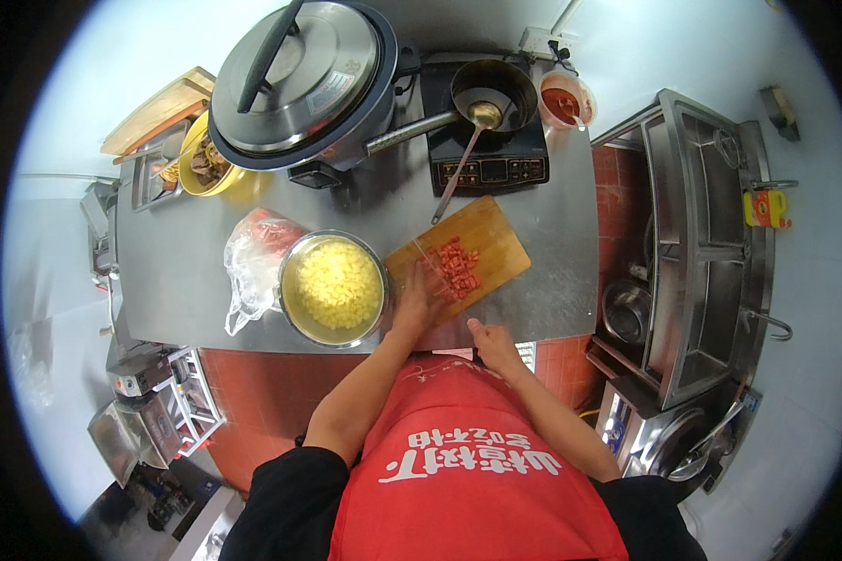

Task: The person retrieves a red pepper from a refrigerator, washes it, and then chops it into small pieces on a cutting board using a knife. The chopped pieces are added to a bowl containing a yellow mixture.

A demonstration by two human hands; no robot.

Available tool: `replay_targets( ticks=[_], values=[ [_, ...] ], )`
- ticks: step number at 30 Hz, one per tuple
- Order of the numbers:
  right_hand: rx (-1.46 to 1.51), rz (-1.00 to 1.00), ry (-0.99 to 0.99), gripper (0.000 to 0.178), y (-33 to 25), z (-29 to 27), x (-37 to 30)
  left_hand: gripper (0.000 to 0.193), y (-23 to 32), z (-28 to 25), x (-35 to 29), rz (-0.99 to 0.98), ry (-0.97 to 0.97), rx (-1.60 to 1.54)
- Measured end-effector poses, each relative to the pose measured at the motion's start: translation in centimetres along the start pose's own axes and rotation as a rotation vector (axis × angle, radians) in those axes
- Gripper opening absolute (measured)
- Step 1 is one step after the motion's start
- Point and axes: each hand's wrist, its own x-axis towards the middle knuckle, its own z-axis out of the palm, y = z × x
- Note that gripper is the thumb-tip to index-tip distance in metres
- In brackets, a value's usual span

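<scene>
A wooden cutting board (498, 245) lies tilted on the steel counter, bearing a pile of small red diced food (456, 266). My left hand (414, 299) rests on its near left part, fingers bent down on red food at the edge of the pile. My right hand (497, 346) is closed at the counter's front edge, thumb toward the board. From it a knife (428, 255), seen edge-on as a thin line, runs across the board between the left fingers and the dice. Its handle is hidden in my grip. Beside my left hand stands a steel bowl (378, 323) of pale yellow cubes.
A plastic bag (251, 271) with something red lies left of the bowl. Behind stand a large lidded cooker (299, 84), a yellow bowl (195, 178), and a pan (507, 89) with a ladle (460, 173) on a cooktop (491, 172). A red sauce tub (570, 98) sits far right.
</scene>
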Motion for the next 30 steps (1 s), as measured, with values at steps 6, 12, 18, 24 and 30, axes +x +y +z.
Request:
replay_targets(
  ticks=[6,12,18,24,30],
  values=[
    [0.067,0.059,-0.056,0.071,0.8,1.0,1.2,0.096,-0.2,0.4,0.0,0.061,-0.024,0.129],
    [0.176,0.087,-0.044,0.070,2.3,2.3,3.1,0.095,-0.5,0.9,0.0,0.021,-0.008,0.139],
    [0.161,0.129,-0.077,0.069,0.3,0.0,2.4,0.096,-0.6,0.2,0.0,0.042,0.000,0.038],
    [0.045,-0.008,-0.012,0.069,0.3,0.2,0.7,0.092,-1.0,0.9,-0.3,0.049,0.054,-0.052],
    [0.009,0.045,-0.032,0.071,0.6,0.9,0.7,0.090,-1.7,1.4,-0.3,0.073,0.052,-0.008]
  ],
)
